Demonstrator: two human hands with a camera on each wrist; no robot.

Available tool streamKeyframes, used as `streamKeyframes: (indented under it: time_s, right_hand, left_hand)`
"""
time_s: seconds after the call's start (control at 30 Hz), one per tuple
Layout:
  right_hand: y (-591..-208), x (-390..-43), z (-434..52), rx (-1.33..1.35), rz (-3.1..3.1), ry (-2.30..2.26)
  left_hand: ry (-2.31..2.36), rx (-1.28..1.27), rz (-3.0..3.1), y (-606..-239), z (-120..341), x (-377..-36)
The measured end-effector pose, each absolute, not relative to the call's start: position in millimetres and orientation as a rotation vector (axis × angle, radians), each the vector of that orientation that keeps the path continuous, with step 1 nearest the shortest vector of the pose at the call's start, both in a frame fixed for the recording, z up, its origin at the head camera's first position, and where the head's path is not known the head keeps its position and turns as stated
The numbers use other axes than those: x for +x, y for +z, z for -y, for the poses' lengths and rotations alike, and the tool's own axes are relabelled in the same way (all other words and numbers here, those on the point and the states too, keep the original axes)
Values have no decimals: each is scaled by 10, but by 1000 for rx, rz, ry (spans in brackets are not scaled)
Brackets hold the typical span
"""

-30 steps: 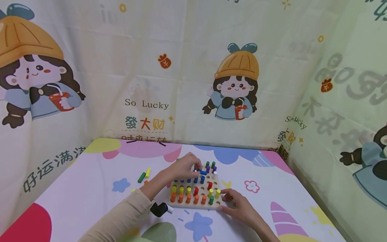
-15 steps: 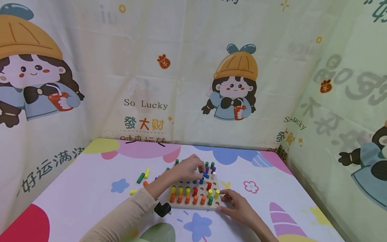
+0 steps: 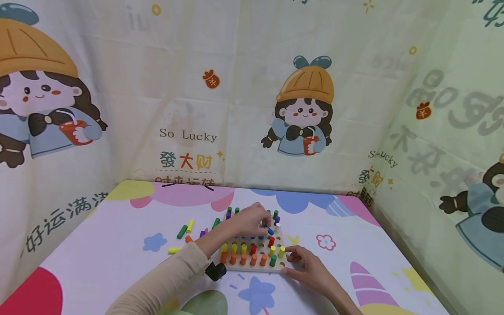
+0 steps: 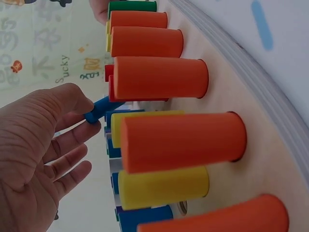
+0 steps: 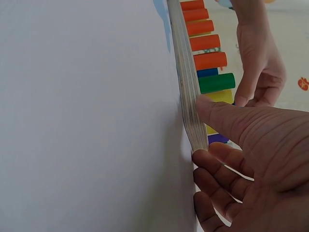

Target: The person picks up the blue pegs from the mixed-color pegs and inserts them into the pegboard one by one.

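Observation:
A wooden pegboard (image 3: 260,269) stands on the table with rows of coloured pegs in its holes. Over its right half, my left hand (image 3: 252,221) pinches a blue peg (image 4: 102,109) between thumb and index finger. That peg is tilted, its lower end close over the board near a white peg (image 3: 278,227) and a red peg (image 3: 271,241). The other fingers of this hand are loosely bent in the left wrist view. At the board's near right corner, my right hand (image 3: 309,267) grips the edge, thumb on the front side and fingers on the right side.
Left of the board lie loose pegs, among them a green peg (image 3: 182,231), a yellow peg (image 3: 190,226) and an orange peg (image 3: 189,239). A black object (image 3: 215,271) shows below the left forearm. Printed cloth walls (image 3: 244,131) surround the table.
My left hand has moved slightly right over the board, and the blue peg has turned from nearly level to slanting downward. The right hand keeps its place at the corner.

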State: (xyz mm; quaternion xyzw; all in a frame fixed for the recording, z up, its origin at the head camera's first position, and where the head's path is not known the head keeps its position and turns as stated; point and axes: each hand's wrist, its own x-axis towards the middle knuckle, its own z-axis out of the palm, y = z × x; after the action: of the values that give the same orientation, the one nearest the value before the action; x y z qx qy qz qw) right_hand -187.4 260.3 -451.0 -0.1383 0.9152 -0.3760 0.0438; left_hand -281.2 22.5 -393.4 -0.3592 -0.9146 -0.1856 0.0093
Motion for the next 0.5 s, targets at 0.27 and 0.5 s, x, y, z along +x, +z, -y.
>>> streamKeyframes:
  time_s: [0.27,0.5]
  right_hand:
    - [-4508,-1871,-2620,-450,-2792,-1157]
    - [-4490,-1865,-2629,-459,-2795,-1162]
  left_hand:
    - [-514,-1102,2905,-3949,-299,-2839]
    - [-491,-1094,2933,-3923,-327,-2854]
